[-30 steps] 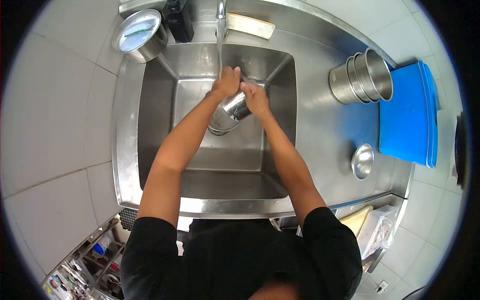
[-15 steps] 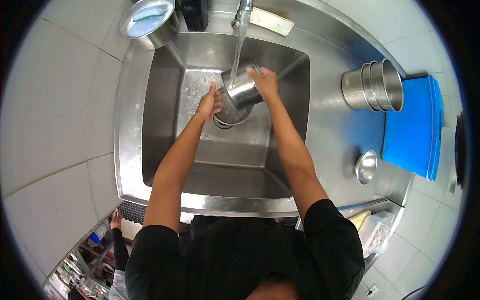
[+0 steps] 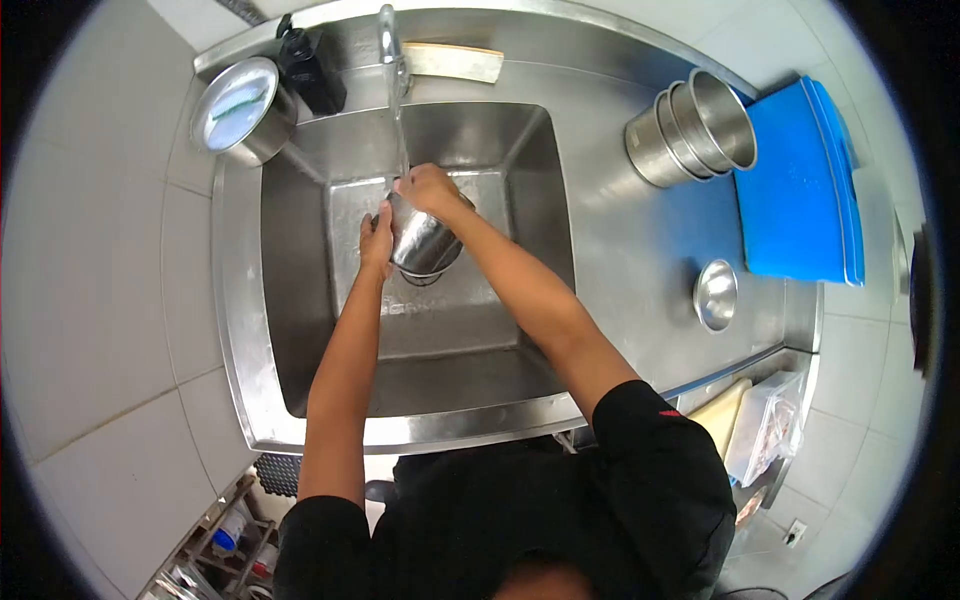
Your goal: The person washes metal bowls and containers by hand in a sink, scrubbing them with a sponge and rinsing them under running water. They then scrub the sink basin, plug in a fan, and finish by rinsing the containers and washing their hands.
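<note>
A shiny metal container [image 3: 422,240] is tilted inside the sink basin, under the faucet [image 3: 388,45]. Water runs down from the spout onto my right hand [image 3: 430,190], which is closed at the container's upper end. Along the container's left side lies my left hand [image 3: 376,240], its fingers against the metal and partly hidden. Below the container, part of a round rim or ring shows near the drain. What is inside the container cannot be seen.
Left of the faucet are a metal pot [image 3: 243,112] with a sponge and a black pump bottle [image 3: 310,75]. A pale block [image 3: 455,62] lies behind. On the right are nested metal containers [image 3: 690,130], a small bowl [image 3: 716,296] and a blue bin [image 3: 800,185].
The view has shifted. The container has turned, and my left hand, which was spread beside it, now touches its side. My right hand has moved to its upper end.
</note>
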Tool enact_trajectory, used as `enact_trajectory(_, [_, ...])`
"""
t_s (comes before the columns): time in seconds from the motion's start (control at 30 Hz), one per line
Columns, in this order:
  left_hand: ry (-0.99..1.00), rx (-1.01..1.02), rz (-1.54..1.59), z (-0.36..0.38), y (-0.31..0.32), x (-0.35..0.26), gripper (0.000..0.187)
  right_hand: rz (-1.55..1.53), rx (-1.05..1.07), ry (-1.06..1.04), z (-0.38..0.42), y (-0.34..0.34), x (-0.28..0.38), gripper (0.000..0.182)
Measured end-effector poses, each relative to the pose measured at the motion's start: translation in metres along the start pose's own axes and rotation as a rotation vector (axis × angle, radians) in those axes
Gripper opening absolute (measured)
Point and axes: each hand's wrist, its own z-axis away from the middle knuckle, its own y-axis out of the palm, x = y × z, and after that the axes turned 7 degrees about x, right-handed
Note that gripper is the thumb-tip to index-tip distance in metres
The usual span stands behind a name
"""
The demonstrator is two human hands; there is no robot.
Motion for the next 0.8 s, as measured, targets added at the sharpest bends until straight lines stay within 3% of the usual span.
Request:
enact_trajectory(0.03, [-0.036,-0.108,-0.065,0.025,0.015,-0.017,0.088,0.177,0.098,-0.084,-0.005,0.000,0.003,0.035])
enact_trajectory(0.1, [-0.024,-0.093,-0.099,0.023,0.014,-0.011,0.084,0.441,0.217,-0.182,-0.015,0.007,0.005,0.030])
enact_trajectory(0.17, [-0.047,-0.008,-0.179,-0.013,-0.011,0.019,0.068,0.506,0.229,-0.195,0.003,-0.008,0.025,0.027])
enact_trajectory(0.27, [-0.161,-0.034,-0.228,0.055,0.022,-0.027,0.061,0.599,0.250,-0.271,0.007,-0.014,0.033,0.022])
enact_trajectory(0.3, [-0.022,-0.080,-0.319,0.042,0.013,-0.010,0.052,0.634,0.256,-0.295,0.001,-0.016,0.031,0.023])
enact_trajectory(0.33, [-0.017,-0.103,-0.315,0.035,0.010,-0.010,0.052,0.669,0.255,-0.323,-0.004,-0.019,0.032,0.023])
enact_trajectory(0.4, [0.516,-0.357,-0.690,0.030,0.013,-0.016,0.047,0.544,0.214,-0.305,0.003,-0.044,0.057,0.028])
enact_trajectory(0.43, [0.523,-0.372,-0.686,0.041,0.026,-0.032,0.047,0.507,0.200,-0.318,-0.017,-0.037,0.046,0.043])
enact_trajectory(0.5, [0.827,-0.193,-0.733,0.074,0.058,-0.078,0.048,0.416,0.201,-0.278,-0.011,-0.042,0.063,0.051])
enact_trajectory(0.53, [0.832,-0.204,-0.731,0.072,0.064,-0.080,0.048,0.322,0.200,-0.223,-0.008,-0.044,0.069,0.059])
enact_trajectory(0.6, [0.783,-0.275,-1.179,0.061,0.070,-0.090,0.047,0.297,0.083,-0.232,0.001,-0.043,0.075,0.068])
enact_trajectory(0.67, [0.769,-0.193,-1.157,0.048,0.065,-0.106,0.049,0.272,-0.034,-0.247,0.004,-0.047,0.078,0.077])
enact_trajectory(0.73, [0.546,0.088,-0.845,0.014,0.040,-0.107,0.053,0.291,-0.007,-0.232,0.001,-0.058,0.072,0.077])
enact_trajectory(0.77, [0.417,0.375,-0.464,-0.004,0.022,-0.101,0.061,0.277,0.094,-0.146,-0.002,-0.065,0.073,0.074])
enact_trajectory(0.8, [-0.052,0.517,-0.033,0.015,0.022,-0.120,0.064,0.287,0.098,-0.154,-0.004,-0.065,0.075,0.074])
